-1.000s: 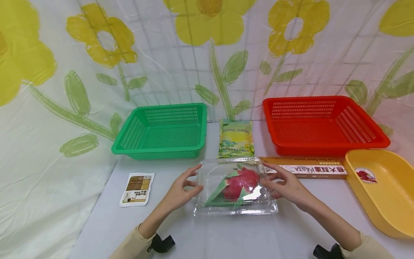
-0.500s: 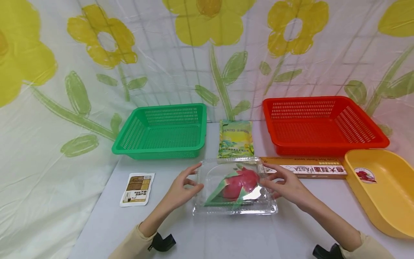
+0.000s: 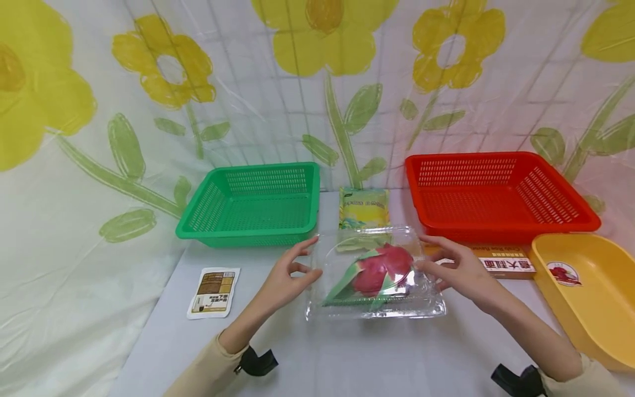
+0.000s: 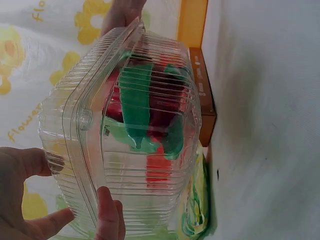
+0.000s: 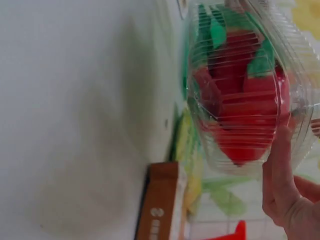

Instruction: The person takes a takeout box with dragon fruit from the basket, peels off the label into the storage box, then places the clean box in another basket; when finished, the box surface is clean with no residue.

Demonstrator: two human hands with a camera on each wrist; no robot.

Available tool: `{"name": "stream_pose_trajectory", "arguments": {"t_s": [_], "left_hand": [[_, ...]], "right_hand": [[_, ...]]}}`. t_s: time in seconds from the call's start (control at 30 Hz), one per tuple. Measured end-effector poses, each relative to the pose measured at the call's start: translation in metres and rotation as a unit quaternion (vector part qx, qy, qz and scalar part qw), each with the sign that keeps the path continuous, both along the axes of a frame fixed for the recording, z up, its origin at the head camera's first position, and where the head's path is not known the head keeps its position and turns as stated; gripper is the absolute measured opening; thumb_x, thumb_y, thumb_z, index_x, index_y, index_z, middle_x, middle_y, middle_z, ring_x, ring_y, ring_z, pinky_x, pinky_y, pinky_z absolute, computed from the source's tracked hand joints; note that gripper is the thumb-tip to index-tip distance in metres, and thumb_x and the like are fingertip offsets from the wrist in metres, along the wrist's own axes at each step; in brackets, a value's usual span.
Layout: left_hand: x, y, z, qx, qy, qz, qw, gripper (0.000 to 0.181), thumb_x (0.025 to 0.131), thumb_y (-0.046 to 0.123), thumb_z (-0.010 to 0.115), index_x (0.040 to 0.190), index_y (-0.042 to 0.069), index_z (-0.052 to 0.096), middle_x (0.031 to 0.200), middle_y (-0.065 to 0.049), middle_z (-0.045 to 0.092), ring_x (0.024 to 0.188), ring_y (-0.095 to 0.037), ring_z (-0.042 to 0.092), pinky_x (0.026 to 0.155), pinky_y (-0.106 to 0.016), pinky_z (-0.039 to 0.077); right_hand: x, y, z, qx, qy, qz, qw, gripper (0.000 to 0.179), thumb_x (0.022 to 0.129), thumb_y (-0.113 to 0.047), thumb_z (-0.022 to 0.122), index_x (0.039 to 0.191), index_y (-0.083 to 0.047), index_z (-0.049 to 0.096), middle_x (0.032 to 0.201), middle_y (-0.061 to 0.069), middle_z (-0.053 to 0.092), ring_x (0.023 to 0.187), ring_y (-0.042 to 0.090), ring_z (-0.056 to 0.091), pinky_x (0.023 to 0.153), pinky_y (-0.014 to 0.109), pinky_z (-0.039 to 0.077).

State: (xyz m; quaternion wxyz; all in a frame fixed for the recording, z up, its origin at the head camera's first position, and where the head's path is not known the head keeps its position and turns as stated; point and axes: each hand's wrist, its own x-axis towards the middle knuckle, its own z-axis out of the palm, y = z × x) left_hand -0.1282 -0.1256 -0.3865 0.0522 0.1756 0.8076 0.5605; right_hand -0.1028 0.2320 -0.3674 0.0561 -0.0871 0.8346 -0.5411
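A clear plastic clamshell box [image 3: 331, 251] is held above the table between my two hands. Inside it lies a red dragon fruit [image 3: 379, 271] with green leaf-like scales, lying toward the right side. My left hand [image 3: 290, 274] grips the box's left edge, fingertips and thumb on the rim; the left wrist view shows that hand [image 4: 30, 200] with digits above and below the flange. At the opposite edge, my right hand [image 3: 458, 270] pinches the rim. In the right wrist view, fingers [image 5: 282, 170] lie against the box's side. The lid appears closed.
A green basket [image 3: 248, 237] stands back left, a red basket [image 3: 511, 229] back right. A yellow packet [image 3: 364, 208] and a pasta box [image 3: 508, 266] lie behind the clamshell. A yellow bin [image 3: 570, 309] is at right, a small white-and-brown sachet [image 3: 214, 293] at left.
Both hands have raised the clamshell box off the table, moving it slightly right and back, so it now overlaps the yellow packet in the head view. The head view has shifted slightly.
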Motion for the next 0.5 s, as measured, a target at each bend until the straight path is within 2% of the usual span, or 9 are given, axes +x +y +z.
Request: {"name": "stream_pose_trajectory", "arguments": {"t_s": [0.17, 0.33, 0.5], "left_hand": [[-0.008, 0.012, 0.012, 0.011, 0.005, -0.002, 0.9999, 0.063, 0.091, 0.012, 0.069, 0.148, 0.022, 0.045, 0.143, -0.019, 0.043, 0.095, -0.027, 0.067, 0.070, -0.033, 0.058], [-0.020, 0.028, 0.029, 0.020, 0.024, 0.001, 0.9995, 0.064, 0.091, 0.014, 0.069, 0.149, 0.025, 0.045, 0.143, -0.016, 0.042, 0.096, -0.027, 0.065, 0.071, -0.035, 0.058], [-0.036, 0.045, 0.049, 0.033, 0.044, -0.007, 0.9985, 0.063, 0.091, 0.016, 0.069, 0.149, 0.025, 0.045, 0.142, -0.014, 0.044, 0.097, -0.028, 0.065, 0.073, -0.036, 0.058]], "right_hand": [[-0.005, 0.012, 0.014, 0.012, 0.005, -0.011, 0.9999, 0.066, 0.094, -0.026, 0.067, 0.151, -0.011, 0.038, 0.120, 0.021, 0.057, 0.098, 0.024, 0.058, 0.069, 0.035, 0.058], [-0.015, 0.028, 0.030, 0.030, 0.023, -0.031, 0.9988, 0.061, 0.096, -0.029, 0.065, 0.149, -0.011, 0.042, 0.120, 0.019, 0.057, 0.094, 0.021, 0.060, 0.069, 0.034, 0.058], [-0.028, 0.047, 0.044, 0.041, 0.044, -0.054, 0.9968, 0.055, 0.097, -0.031, 0.062, 0.147, -0.013, 0.047, 0.114, -0.002, 0.061, 0.090, 0.012, 0.063, 0.069, 0.030, 0.058]]}}
